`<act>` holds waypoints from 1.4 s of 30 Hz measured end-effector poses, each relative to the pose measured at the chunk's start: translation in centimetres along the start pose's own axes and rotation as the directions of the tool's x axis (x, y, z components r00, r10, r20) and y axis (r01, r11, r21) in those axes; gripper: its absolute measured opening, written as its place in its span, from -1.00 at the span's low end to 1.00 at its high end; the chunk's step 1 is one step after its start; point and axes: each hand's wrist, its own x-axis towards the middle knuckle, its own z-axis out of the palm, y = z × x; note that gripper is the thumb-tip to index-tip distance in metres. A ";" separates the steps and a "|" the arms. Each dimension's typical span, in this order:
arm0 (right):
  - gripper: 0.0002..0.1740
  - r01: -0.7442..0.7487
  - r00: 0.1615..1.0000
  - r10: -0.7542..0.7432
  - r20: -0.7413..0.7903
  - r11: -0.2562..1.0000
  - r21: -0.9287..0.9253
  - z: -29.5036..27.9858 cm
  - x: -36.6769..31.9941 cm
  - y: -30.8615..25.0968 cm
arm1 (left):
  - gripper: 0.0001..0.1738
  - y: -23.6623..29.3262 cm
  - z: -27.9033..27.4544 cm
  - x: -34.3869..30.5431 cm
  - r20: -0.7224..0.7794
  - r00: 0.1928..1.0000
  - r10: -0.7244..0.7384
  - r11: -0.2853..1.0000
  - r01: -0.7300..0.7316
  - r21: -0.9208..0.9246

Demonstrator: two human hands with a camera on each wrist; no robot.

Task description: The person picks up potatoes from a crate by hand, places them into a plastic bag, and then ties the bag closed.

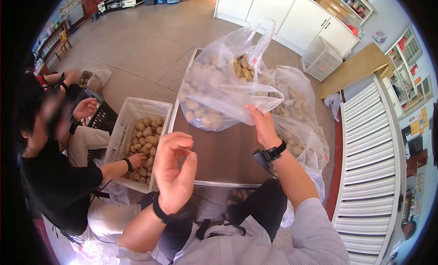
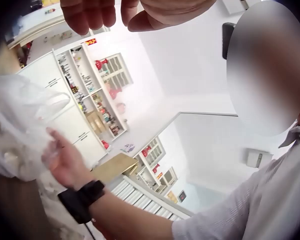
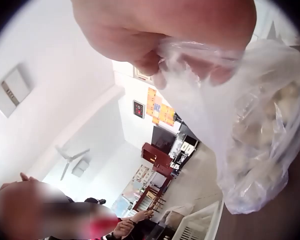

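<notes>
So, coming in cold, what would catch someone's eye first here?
The clear plastic bag bulging with potatoes, standing on the brown table at centre, its edge pinched by the right hand. The left hand hangs raised in front, fingers loosely curled, holding nothing. At left, another person reaches into a white crate of potatoes beside the table.

Held in the right grip: the near side of the bag of potatoes, up on the surface. Just behind and right of that grip, more bags, pressed against the first. Left of it and nearer, well apart, the left grip. Farther left, beside the surface, a crate with potatoes in it and another person's hand among them.
</notes>
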 end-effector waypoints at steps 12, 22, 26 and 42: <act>-0.92 0.271 0.887 -0.352 0.300 0.921 0.280 4.2 -2.5 -3.9 | -0.67 -5.4 0.6 -4.2 0.074 0.995 -0.072 0.964 0.050 0.263; -0.83 -0.063 0.993 0.101 -0.068 0.904 0.423 3.5 -10.0 0.0 | -0.76 -10.8 -1.1 -7.3 0.039 0.963 -0.266 0.901 0.233 0.366; -0.78 -0.099 0.986 0.076 0.152 0.983 0.153 3.5 -13.5 -2.7 | -0.76 -10.9 -0.8 -7.9 0.061 0.966 -0.249 0.909 0.212 0.359; -0.65 0.420 0.895 -0.213 0.392 0.701 -0.576 5.3 -23.1 -6.2 | -0.22 -3.9 0.8 -8.1 0.242 0.970 -0.015 0.822 -0.126 0.556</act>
